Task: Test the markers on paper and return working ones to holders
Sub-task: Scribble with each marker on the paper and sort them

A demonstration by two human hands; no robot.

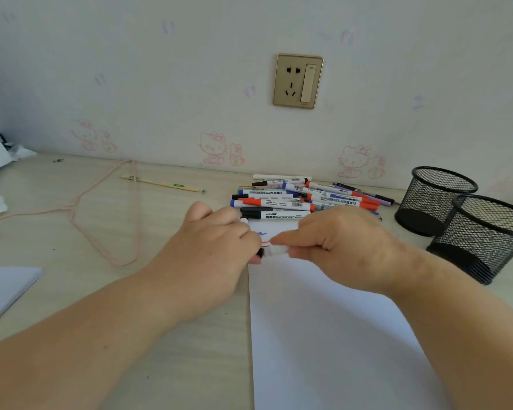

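A white sheet of paper (pixel 323 335) lies on the desk with small blue and red scribbles (pixel 262 236) near its top left corner. Above that corner both hands hold one white marker (pixel 274 250) with a black end. My left hand (pixel 216 255) grips the black end, and my right hand (pixel 338 244) pinches the white barrel. A pile of several whiteboard markers (pixel 293 199) with blue, red and black caps lies just behind the paper. Two black mesh holders (pixel 436 199) (pixel 486 235) stand at the right, and no marker shows in either.
A pink wire hanger (pixel 101 214) and a thin bamboo stick (pixel 160 183) lie on the left of the wooden desk (pixel 71 291). A white pad (pixel 3 288) sits at the left edge. The wall with a gold socket (pixel 298 81) is close behind.
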